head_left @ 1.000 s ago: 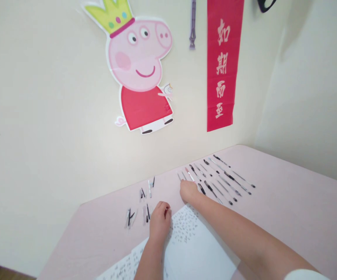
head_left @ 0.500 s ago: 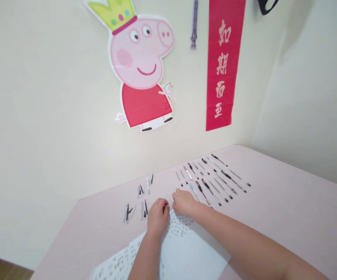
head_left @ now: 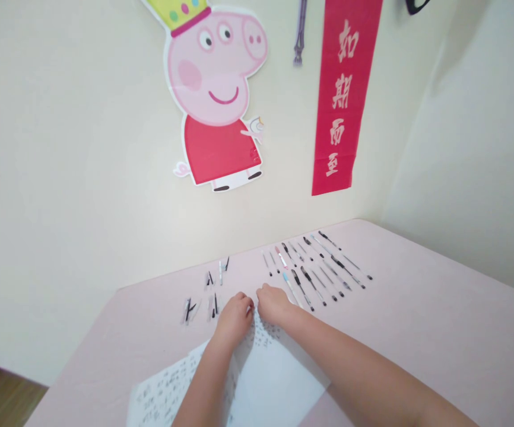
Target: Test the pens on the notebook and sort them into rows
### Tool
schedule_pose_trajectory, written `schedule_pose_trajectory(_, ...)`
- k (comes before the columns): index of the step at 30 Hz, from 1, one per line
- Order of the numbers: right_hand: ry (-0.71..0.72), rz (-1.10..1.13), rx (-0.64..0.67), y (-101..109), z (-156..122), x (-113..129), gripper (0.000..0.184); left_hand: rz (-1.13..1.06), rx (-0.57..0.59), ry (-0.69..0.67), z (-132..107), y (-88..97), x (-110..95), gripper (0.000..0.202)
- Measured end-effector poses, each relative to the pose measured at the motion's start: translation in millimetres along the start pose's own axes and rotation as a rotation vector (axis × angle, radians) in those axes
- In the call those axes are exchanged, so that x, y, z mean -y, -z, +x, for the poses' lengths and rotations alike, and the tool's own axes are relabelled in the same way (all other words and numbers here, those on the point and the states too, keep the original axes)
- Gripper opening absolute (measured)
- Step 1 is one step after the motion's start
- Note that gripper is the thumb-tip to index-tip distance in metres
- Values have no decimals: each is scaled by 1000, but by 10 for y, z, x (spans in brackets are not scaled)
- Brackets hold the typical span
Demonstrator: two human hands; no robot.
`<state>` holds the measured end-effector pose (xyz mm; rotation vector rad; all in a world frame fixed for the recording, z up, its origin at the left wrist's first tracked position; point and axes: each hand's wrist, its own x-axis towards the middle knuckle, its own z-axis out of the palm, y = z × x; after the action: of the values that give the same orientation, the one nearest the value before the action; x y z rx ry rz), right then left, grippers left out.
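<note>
Moved since the earlier frame: the right hand point(head_left: 272, 303), formerly at the near edge of the pen rows, now sits just beside the left hand point(head_left: 236, 317); the light-blue pen point(head_left: 292, 289) beyond it shows along its length.

Wall point(head_left: 83, 148): pale, one, behind everything.

Worktop point(head_left: 417, 308): pink, one, set against the wall.

Pig cut-out point(head_left: 221, 148): one, in red dress and yellow crown, on the wall.

Banner point(head_left: 321, 142): one, red, with four pale characters, hanging right of the cut-out.

Paper sheets: two visible areas, one with handwriting point(head_left: 159, 391) at left, one mostly blank point(head_left: 279, 379) with writing at its far end; both lie beneath the forearms.

Hands: two, bare, fingers curled inward over the far end of the sheets, near each other. Whether either grips anything cannot be told; the fingertips are hidden.

Pens and refills: two slanting rows on the worktop, beyond and right of the right hand. Far row includes a pink pen point(head_left: 281, 257) and, at its left end, two thin refills point(head_left: 267, 263). Near row begins at left with the light-blue pen, followed by black-capped pens point(head_left: 301, 284).

Small pen parts point(head_left: 215, 305): several dark and clear pieces in little groups, beyond and left of the left hand; details too small to tell.
</note>
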<state>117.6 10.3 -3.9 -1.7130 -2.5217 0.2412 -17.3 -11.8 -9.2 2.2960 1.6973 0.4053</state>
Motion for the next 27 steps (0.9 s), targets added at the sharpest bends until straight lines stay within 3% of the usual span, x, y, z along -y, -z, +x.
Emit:
schedule_pose_trajectory(8, -25, 7, 10, 40, -52, -25, 25, -14, 98, -42, -45, 56, -45, 25)
schedule_pose_trajectory(18, -83, 9, 13, 87, -190, 20, 21, 7, 61, -71, -53, 30, -61, 22)
schedule_pose_trajectory(23, -39, 195, -106, -56, -272, 118, 17, -13, 72, -58, -38, 81, -14, 22)
schedule_pose_trajectory(27, -7, 343, -150, -241, -334, 162, 16, 56, 10, 71, -35, 235, 125, 25)
